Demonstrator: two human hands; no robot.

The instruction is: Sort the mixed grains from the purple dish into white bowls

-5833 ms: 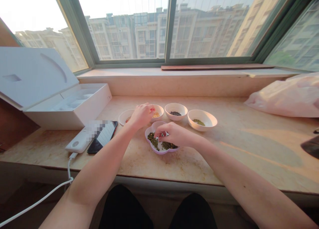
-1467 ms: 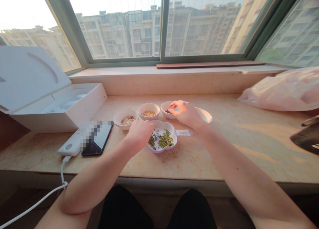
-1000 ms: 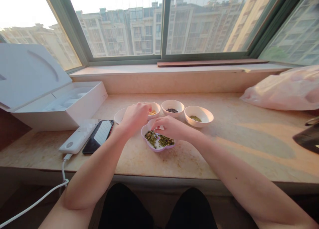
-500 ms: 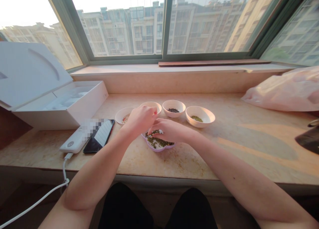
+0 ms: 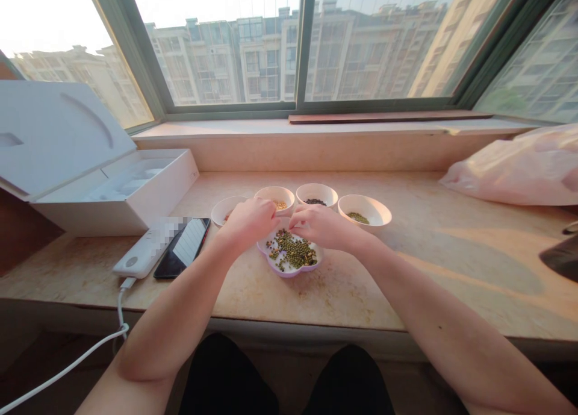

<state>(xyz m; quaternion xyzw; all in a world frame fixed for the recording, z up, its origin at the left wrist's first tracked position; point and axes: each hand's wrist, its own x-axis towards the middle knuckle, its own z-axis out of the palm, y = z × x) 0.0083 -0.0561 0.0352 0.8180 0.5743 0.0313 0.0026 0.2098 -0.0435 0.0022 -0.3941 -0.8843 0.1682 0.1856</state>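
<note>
A flower-shaped dish [image 5: 289, 274] with a purple rim holds scattered green beans [image 5: 295, 252] and a few brownish and pale ones. Over its back left edge is my left hand [image 5: 253, 222], its fingers curled together; whatever they hold is hidden. My right hand [image 5: 323, 225] hovers above the dish's back right side, thumb and fingers pinched, and nothing between them can be made out. Behind stand several white bowls: a left bowl [image 5: 218, 210], partly covered by my left hand, a bowl of yellowish beans [image 5: 262, 193], a bowl of black beans [image 5: 333, 197] and a bowl of small green beans [image 5: 382, 213].
To the left, an open white box [image 5: 158, 192] stands behind a white power bank [image 5: 135, 258] with a cable [image 5: 121, 309] and a black phone [image 5: 183, 249]. A pinkish plastic bag [image 5: 533, 168] lies at right, with a dark object [image 5: 562, 258] nearer. The counter's front edge runs above my knees.
My right hand has lifted back from the beans, its fingers drawing into a pinch. My left hand has shifted slightly down, uncovering the bowl of yellowish beans.
</note>
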